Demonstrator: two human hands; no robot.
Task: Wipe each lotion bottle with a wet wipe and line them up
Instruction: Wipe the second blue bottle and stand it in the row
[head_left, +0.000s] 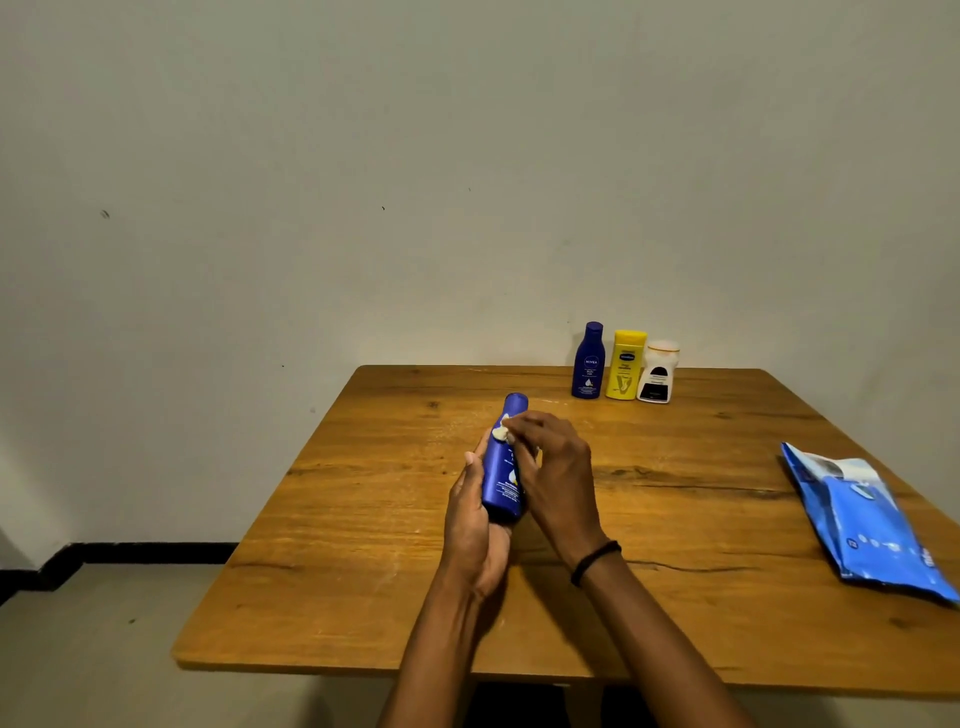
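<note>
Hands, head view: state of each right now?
Left hand: closed around the blue lotion bottle, holding it off the table.
Right hand: fingers pinched on a wet wipe, pressed against the bottle.

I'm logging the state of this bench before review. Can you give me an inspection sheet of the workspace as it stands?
Surface: brown wooden table with dark grain cracks, against a pale wall.
Job's things: dark blue lotion bottle in hand, tilted, cap pointing away; white wet wipe pressed near its neck. Upright in a row at the far edge: dark blue Nivea bottle, yellow bottle, white bottle with black label.
Clutter: blue wipe packet lying flat at the right edge.
Grips: left hand holds the bottle's base; right hand, black band on its wrist, holds the wipe.
Cables: nothing seen.
Surroundings: grey floor, black skirting at left.
</note>
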